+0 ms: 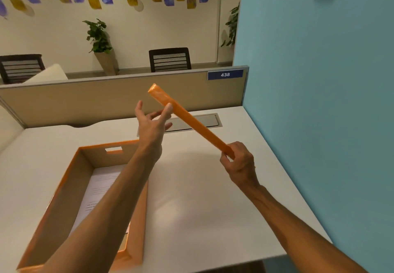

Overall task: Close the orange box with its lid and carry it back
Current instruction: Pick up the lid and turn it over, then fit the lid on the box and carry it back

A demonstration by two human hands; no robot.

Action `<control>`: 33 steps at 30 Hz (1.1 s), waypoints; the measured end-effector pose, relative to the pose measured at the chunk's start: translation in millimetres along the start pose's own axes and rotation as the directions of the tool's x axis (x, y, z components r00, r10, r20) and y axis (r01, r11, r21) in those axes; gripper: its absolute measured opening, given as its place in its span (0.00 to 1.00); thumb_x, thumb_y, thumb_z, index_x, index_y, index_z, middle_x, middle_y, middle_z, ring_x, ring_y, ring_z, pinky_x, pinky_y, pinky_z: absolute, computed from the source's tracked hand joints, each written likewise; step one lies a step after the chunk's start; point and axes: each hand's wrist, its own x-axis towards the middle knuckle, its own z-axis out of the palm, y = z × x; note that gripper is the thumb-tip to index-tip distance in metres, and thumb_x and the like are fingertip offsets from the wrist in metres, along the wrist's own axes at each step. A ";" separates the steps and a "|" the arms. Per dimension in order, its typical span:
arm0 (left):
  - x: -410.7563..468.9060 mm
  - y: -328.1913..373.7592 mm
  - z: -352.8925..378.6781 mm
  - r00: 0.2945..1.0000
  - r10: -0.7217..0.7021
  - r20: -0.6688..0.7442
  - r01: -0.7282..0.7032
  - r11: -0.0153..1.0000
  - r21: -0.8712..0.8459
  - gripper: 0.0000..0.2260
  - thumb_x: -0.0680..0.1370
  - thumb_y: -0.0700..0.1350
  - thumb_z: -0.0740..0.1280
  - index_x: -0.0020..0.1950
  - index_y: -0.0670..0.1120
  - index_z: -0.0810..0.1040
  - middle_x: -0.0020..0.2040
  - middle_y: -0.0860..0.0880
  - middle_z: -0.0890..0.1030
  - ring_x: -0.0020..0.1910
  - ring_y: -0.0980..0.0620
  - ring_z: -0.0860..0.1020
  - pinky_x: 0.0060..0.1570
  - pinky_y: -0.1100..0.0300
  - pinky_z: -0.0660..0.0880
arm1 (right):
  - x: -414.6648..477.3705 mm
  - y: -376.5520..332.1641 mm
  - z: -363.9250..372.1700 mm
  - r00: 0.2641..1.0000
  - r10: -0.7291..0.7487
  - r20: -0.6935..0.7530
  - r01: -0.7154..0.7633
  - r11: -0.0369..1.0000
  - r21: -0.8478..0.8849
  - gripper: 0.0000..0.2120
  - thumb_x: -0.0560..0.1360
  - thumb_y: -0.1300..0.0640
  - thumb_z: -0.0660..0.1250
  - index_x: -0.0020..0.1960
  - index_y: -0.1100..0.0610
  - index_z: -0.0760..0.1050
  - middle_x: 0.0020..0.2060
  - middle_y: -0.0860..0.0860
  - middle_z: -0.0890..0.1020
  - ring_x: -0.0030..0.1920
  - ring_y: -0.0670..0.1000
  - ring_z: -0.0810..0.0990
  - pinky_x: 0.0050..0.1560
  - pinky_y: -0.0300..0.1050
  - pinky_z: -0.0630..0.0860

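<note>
Holding lid (187,119) edge-on, right hand (238,162) pinching, left hand (152,123) spread against it; I should level it squarely over orange box (136,208).

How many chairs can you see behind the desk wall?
2. One black chair stands in the middle beyond the partition, right of the potted plant. The other black chair is at the far left edge. More may be hidden behind the partition.

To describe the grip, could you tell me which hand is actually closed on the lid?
The right hand pinches the lid's near end; the left hand is open.
</note>
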 end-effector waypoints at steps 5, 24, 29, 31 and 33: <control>-13.5 -38.1 -22.3 0.987 -0.125 0.103 0.112 0.986 0.125 0.41 0.73 0.54 0.74 0.78 0.53 0.53 0.65 0.41 0.75 0.60 0.47 0.78 0.62 0.45 0.75 | 10.0 -8.1 -16.4 0.967 0.235 0.096 -0.245 0.962 0.123 0.09 0.71 0.53 0.75 0.44 0.55 0.76 0.40 0.50 0.81 0.37 0.44 0.79 0.37 0.26 0.72; -16.3 -83.8 -90.6 0.805 -0.494 0.330 0.377 0.854 0.359 0.21 0.82 0.46 0.62 0.73 0.41 0.68 0.69 0.42 0.75 0.65 0.41 0.74 0.67 0.40 0.70 | -6.1 -33.1 -67.5 0.586 0.640 0.497 -0.760 0.222 0.610 0.24 0.71 0.61 0.72 0.66 0.61 0.73 0.63 0.62 0.79 0.62 0.66 0.78 0.60 0.69 0.74; -13.5 -81.0 -119.0 0.816 -0.470 0.336 0.357 0.868 0.346 0.19 0.79 0.43 0.66 0.70 0.40 0.72 0.64 0.43 0.78 0.63 0.42 0.77 0.62 0.44 0.75 | -25.6 -33.3 -54.4 0.528 0.676 0.515 -0.785 0.158 0.599 0.26 0.68 0.57 0.75 0.64 0.56 0.73 0.62 0.61 0.79 0.62 0.65 0.78 0.59 0.68 0.76; -14.3 -78.4 -130.8 0.829 -0.455 0.325 0.352 0.876 0.329 0.19 0.78 0.43 0.68 0.68 0.40 0.74 0.62 0.44 0.79 0.61 0.43 0.78 0.58 0.47 0.76 | -32.7 -35.5 -48.0 0.522 0.679 0.516 -0.792 0.163 0.588 0.23 0.69 0.57 0.76 0.62 0.56 0.75 0.61 0.60 0.79 0.61 0.63 0.78 0.55 0.65 0.78; -16.9 -73.4 -141.8 0.851 -0.435 0.295 0.337 0.882 0.328 0.19 0.78 0.43 0.69 0.67 0.41 0.75 0.61 0.44 0.80 0.60 0.44 0.79 0.56 0.49 0.76 | -39.4 -39.0 -41.0 0.518 0.682 0.516 -0.809 0.194 0.555 0.19 0.71 0.57 0.74 0.60 0.55 0.76 0.61 0.60 0.79 0.60 0.62 0.78 0.52 0.63 0.79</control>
